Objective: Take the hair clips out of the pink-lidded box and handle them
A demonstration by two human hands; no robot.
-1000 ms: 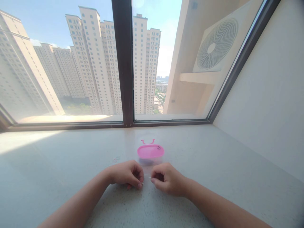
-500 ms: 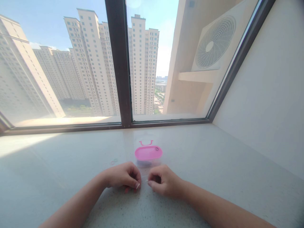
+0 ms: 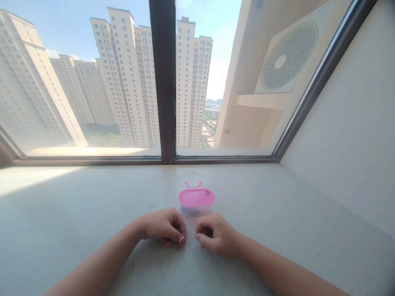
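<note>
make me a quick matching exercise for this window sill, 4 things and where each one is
Things
1. pink-lidded clear box
2. pink U-shaped piece
3. thin ring
4. outdoor air-conditioner unit

Places
A. outside the window, on the right
B. just past the pink lid, toward the window
C. on the stone sill, just ahead of the left hand and right hand
D. on the sill, left of the box

Pairs: 1-C, 2-B, 3-D, 4-A
</note>
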